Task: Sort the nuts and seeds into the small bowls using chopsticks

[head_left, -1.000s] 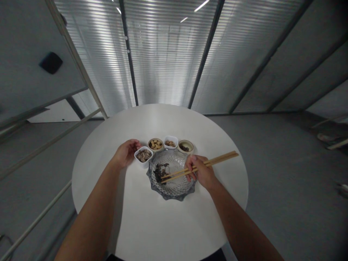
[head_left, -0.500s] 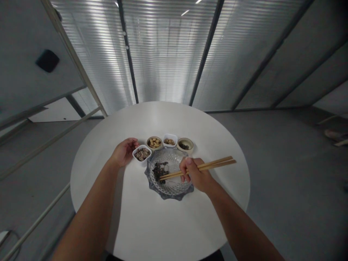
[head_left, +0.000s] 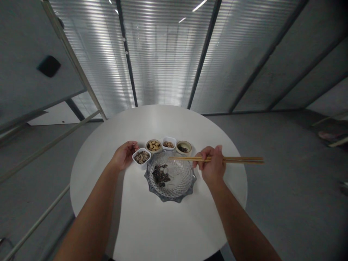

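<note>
My right hand [head_left: 211, 163] grips a pair of wooden chopsticks [head_left: 241, 159], held nearly level over the right side of a scalloped glass plate [head_left: 181, 181]. The chopstick tips look close together, with nothing visible between them. Small dark pieces, perhaps seeds [head_left: 160, 174], lie heaped on the plate's left half. Beside a white square bowl of striped sunflower seeds [head_left: 141, 157], my left hand [head_left: 125, 154] rests with loosely bent fingers and nothing visible in them. Whether its fingertips touch the bowl is unclear.
Behind the plate stand a round bowl of tan nuts [head_left: 154, 145], a white square bowl of brownish pieces [head_left: 169, 144] and a round bowl with a few dark pieces [head_left: 184, 148]. All sit on a round white table [head_left: 152, 224]. Pale metal rails [head_left: 49, 145] run along the left.
My right hand has moved right with the chopsticks, whose tips have risen away from the dark heap. My left hand stays beside the sunflower seed bowl. The view has shifted slightly.
</note>
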{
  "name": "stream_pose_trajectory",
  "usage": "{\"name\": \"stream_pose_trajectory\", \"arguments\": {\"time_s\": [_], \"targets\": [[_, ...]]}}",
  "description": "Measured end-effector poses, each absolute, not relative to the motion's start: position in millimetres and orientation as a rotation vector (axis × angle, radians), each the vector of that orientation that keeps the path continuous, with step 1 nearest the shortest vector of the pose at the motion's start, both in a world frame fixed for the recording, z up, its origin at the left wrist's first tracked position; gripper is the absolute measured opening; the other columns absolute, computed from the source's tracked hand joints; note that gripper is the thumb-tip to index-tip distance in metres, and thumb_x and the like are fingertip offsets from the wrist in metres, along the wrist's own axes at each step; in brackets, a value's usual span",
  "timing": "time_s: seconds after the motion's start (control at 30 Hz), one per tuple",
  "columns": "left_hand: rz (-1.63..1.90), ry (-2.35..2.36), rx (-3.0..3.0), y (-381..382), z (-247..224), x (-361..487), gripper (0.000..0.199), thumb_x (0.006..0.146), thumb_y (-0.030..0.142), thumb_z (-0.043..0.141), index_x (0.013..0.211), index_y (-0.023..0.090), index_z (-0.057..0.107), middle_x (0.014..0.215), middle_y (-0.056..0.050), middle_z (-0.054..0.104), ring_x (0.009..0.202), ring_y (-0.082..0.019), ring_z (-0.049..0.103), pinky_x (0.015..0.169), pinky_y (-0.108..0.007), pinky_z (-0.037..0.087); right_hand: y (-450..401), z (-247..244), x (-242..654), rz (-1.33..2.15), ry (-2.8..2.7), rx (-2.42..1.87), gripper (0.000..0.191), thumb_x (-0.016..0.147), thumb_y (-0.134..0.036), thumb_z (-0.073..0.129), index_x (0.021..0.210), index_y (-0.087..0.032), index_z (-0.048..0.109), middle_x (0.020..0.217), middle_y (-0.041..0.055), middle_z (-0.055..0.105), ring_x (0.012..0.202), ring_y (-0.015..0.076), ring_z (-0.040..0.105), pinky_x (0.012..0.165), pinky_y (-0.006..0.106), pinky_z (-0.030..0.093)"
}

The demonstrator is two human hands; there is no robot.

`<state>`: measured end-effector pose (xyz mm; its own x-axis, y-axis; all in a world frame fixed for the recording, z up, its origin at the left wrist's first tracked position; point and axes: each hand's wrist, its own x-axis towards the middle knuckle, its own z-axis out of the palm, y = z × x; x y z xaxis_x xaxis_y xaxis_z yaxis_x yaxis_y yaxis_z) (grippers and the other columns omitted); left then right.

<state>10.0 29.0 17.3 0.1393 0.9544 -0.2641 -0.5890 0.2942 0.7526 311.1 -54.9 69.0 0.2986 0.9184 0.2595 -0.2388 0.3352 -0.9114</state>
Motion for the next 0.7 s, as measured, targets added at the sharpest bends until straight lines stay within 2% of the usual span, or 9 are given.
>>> {"name": "stream_pose_trajectory", "arguments": {"time_s": [0.13, 0.37, 0.53, 0.7], "targets": [[1.193, 0.836, 0.524, 26, 20, 11, 0.005, 0.077, 0.014, 0.059, 0.077, 0.011, 0.064, 0.068, -0.007, 0.064, 0.058, -0.016, 0.061, 0.055, -0.027, 0.049, -52, 75, 322, 0.769, -0.862, -0.905, 0.058, 0.088, -0.066, 0.030, 0.051, -0.023, 0.045, 0.031, -0.0059, 0.036, 0.027, 0.0124, 0.043, 0.036, 0.027, 0.041], [1.192, 0.856, 0.539, 27, 16, 12, 0.006, 0.078, 0.015, 0.058, 0.079, 0.012, 0.064, 0.068, -0.006, 0.064, 0.057, -0.016, 0.061, 0.055, -0.027, 0.049, -51, 70, 326, 0.783, -0.852, -0.879, 0.058, 0.087, -0.064, 0.033, 0.050, -0.022, 0.045, 0.029, -0.0059, 0.034, 0.025, 0.0113, 0.040, 0.032, 0.025, 0.035], [1.189, 0.851, 0.545, 27, 15, 11, 0.006, 0.078, 0.015, 0.058, 0.078, 0.012, 0.063, 0.069, -0.007, 0.064, 0.058, -0.016, 0.060, 0.055, -0.028, 0.049, -54, 66, 323, 0.902, -0.921, -0.859, 0.058, 0.087, -0.063, 0.036, 0.048, -0.021, 0.045, 0.029, -0.0053, 0.034, 0.026, 0.0111, 0.042, 0.032, 0.024, 0.034], [1.216, 0.853, 0.565, 23, 17, 13, 0.006, 0.077, 0.014, 0.059, 0.079, 0.012, 0.064, 0.067, -0.006, 0.062, 0.058, -0.016, 0.060, 0.053, -0.027, 0.048, -63, 58, 310, 1.208, -1.150, -0.879, 0.059, 0.083, -0.067, 0.040, 0.048, -0.021, 0.047, 0.029, -0.0061, 0.033, 0.026, 0.0112, 0.040, 0.033, 0.024, 0.035]]}}
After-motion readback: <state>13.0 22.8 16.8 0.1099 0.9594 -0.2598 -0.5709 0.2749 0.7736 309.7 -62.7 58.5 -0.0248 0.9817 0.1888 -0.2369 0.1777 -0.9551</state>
